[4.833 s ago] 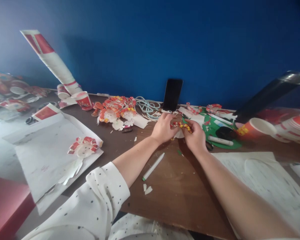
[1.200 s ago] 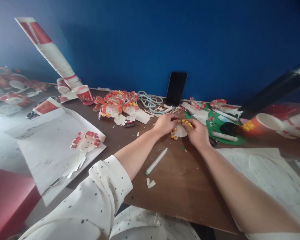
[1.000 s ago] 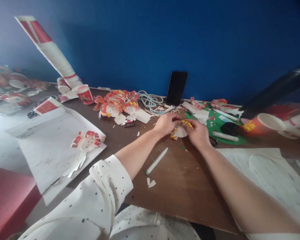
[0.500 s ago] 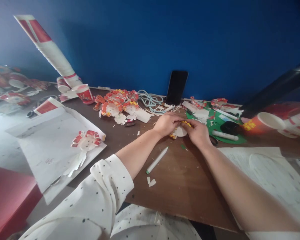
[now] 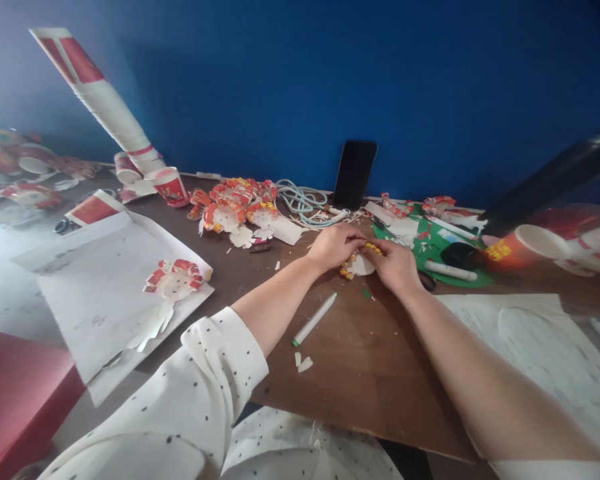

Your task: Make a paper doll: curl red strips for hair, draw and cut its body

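Note:
Between my two hands is a small paper cut-out (image 5: 363, 265), a white round piece with a curled yellow-and-red fringe along its edge. My left hand (image 5: 336, 247) is closed on its left side, fingers pinched at the fringe. On the other side my right hand (image 5: 396, 263) grips the fringe between thumb and fingers. The fingertips of both hands nearly meet at the top of the piece and partly hide it. Below them on the brown table (image 5: 350, 373) lies a white marker (image 5: 315, 320) with a green end, and paper scraps (image 5: 304, 364) sit near it.
A black phone (image 5: 355, 175) leans on the blue wall beside a coiled pale-blue cord (image 5: 300, 201). Finished-looking red paper pieces (image 5: 237, 203) are heaped left of it. A green sheet (image 5: 430, 248) and an orange paper cup (image 5: 527, 247) stand right; white papers (image 5: 95, 280) lie left.
The fringed paper piece has shifted very slightly between my fingers, with a little more of its yellow fringe showing. Both hands stay in nearly the same place.

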{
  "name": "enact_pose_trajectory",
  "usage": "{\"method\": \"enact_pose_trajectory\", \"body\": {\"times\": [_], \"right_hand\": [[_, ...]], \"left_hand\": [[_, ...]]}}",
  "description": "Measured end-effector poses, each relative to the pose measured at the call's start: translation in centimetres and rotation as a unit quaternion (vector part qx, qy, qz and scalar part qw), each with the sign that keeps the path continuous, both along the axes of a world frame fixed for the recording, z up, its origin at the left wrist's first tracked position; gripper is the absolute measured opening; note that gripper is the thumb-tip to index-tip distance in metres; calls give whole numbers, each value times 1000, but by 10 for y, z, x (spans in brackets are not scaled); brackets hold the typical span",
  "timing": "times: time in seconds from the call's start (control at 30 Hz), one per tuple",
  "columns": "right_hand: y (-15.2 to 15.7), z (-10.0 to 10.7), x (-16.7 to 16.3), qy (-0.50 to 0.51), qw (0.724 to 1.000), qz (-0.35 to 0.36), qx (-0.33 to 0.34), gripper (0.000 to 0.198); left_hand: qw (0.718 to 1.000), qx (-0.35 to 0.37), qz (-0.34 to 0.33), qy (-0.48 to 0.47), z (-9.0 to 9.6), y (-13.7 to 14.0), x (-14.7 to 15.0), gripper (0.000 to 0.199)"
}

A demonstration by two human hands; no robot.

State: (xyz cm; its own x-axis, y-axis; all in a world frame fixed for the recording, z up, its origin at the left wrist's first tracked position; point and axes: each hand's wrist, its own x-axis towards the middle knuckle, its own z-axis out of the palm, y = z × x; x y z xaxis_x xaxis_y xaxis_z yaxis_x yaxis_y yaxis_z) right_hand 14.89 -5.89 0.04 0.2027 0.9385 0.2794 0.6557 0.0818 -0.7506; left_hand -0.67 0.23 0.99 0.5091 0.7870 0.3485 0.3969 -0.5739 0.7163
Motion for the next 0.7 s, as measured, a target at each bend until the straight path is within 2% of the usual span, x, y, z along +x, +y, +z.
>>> {"method": "enact_pose_trajectory", "body": {"times": [0.13, 0.23, 0.43, 0.7], "right_hand": [[1, -1, 1, -9, 1000, -30, 2, 29], [2, -2, 2, -5, 999, -46, 14, 29], [0, 0, 2, 3, 997, -73, 18, 28], [-2, 2, 0, 14, 997, -76, 13, 27]], "left_hand": [[997, -44, 53, -41, 3, 1, -1, 27], [997, -48, 37, -38, 2, 0, -1, 32], [996, 36, 12, 80, 0, -10, 3, 36], [994, 35, 31, 97, -2, -8, 4, 32]]}}
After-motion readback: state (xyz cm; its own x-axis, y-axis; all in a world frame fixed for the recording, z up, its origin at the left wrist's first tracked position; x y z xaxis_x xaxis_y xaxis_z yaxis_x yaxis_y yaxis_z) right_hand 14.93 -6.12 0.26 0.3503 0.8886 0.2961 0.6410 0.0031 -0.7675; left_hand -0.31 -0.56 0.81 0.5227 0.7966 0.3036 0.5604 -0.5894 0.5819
